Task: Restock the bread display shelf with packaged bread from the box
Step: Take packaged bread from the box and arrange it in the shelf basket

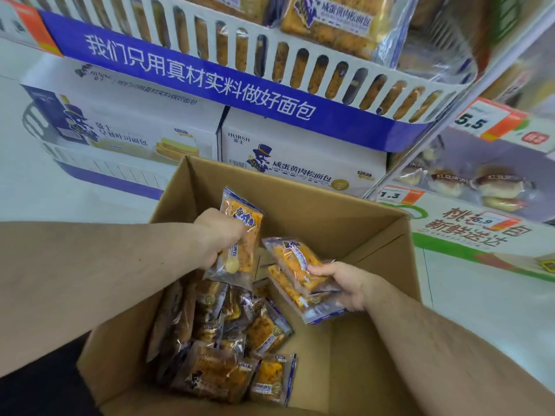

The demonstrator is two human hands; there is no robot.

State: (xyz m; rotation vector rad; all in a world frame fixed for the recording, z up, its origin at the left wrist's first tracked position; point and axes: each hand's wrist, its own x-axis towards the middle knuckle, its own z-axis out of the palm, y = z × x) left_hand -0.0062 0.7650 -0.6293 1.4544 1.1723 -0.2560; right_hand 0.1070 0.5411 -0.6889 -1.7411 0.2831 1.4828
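An open cardboard box (pixel 345 223) stands below me with several clear packets of orange bread (pixel 237 340) lying in its bottom. My left hand (pixel 220 238) grips one packet (pixel 243 235) upright above the box. My right hand (pixel 345 283) holds two stacked packets (pixel 297 274) over the box's right half. The bread display shelf (pixel 300 70), a white slotted basket with a blue banner, hangs above the box and holds several of the same packets (pixel 336 19).
Two white bread cartons (pixel 300 157) sit on the lower tier behind the box. A neighbouring shelf on the right carries wrapped round buns (pixel 480 184) and price tags (pixel 480 121). White floor lies to the right of the box.
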